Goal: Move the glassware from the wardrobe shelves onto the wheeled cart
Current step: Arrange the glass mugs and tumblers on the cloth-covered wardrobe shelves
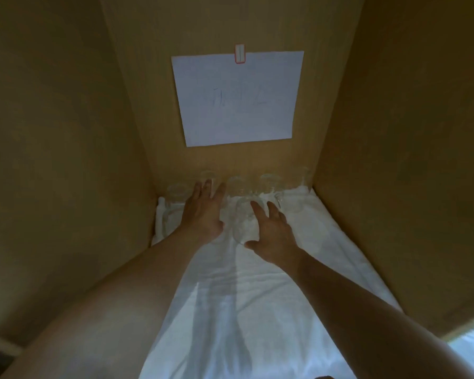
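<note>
Several clear glasses stand in a row at the back of a wooden wardrobe shelf, on a white cloth (244,310). One clear glass (244,222) stands a little nearer than the row. My right hand (271,231) is spread beside it, thumb near its base and fingers at its rim side; I cannot tell whether they touch. My left hand (203,212) reaches with straight fingers toward a back-row glass (207,177), between it and the leftmost glass (177,194). More glasses (270,184) stand to the right.
Wooden side walls (66,160) close the shelf in on the left and right. A white paper sheet (238,97) is taped to the back wall. The cloth covers the shelf floor up to its front edge.
</note>
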The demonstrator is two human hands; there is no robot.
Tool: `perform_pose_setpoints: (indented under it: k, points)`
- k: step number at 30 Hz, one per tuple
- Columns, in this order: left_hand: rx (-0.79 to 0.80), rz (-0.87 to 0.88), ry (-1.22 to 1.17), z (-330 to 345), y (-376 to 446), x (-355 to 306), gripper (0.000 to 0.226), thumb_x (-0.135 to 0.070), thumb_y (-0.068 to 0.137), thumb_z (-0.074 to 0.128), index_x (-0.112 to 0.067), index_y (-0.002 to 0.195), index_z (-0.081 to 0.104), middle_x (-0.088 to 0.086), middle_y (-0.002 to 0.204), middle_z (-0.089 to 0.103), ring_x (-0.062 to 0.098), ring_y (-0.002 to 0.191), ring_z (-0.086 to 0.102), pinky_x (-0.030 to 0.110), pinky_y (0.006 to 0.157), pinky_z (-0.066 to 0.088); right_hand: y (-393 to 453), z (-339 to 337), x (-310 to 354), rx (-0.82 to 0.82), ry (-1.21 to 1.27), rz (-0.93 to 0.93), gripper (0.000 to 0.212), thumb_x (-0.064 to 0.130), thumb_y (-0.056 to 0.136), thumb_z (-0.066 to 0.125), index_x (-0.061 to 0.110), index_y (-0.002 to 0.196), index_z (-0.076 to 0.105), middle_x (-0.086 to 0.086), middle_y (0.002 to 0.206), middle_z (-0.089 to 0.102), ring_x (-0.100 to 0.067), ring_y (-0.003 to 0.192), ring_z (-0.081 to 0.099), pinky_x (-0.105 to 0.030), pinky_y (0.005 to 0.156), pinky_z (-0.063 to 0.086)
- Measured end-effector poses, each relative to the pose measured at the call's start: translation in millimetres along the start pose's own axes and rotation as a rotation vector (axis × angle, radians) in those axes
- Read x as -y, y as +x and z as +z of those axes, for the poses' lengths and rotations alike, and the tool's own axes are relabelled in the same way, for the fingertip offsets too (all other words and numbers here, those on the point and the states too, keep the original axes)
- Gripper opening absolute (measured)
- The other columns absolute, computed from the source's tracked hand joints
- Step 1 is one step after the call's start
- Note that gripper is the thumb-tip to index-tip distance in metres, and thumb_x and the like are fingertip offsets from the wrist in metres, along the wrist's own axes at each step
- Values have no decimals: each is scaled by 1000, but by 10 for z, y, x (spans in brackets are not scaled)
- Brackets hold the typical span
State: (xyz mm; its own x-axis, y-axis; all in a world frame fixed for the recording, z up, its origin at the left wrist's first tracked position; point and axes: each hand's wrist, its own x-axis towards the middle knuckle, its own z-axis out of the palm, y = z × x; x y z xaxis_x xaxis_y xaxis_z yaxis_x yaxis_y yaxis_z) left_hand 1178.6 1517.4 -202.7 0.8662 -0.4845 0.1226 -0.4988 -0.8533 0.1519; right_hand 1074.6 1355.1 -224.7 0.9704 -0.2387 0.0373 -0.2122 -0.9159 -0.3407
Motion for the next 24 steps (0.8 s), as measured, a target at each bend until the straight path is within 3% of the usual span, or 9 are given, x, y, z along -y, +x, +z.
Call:
perform_pose_setpoints:
  k: [7, 17, 24]
  points:
    - [7, -7, -65, -425, -429, -287, 98, -43, 85, 74, -31, 161, 13, 10, 169, 4, 34, 155, 1, 50, 123, 20, -370, -397, 113, -12, 60, -14, 97, 53, 84, 74, 31, 160, 17, -10, 162, 23, -37, 145, 26, -51, 112, 38]
    - [-156, -160, -136, -1098, -1511, -959, 88, -45, 82, 75, -32, 156, 29, 5, 164, 22, 30, 150, 16, 39, 117, 24, -1216, -1063, -95, -19, -15, -150, 101, 66, 79, 70, 31, 158, 18, -8, 161, 27, -34, 146, 28, -50, 115, 34]
    - [-226, -238, -110, -1339, -2301, -1346, 88, -50, 77, 74, -33, 153, 32, 8, 160, 28, 32, 149, 20, 48, 117, 31, -1844, -1361, -148, -46, -38, -270, 101, 65, 76, 73, 31, 156, 21, -7, 158, 33, -33, 143, 33, -50, 115, 34]
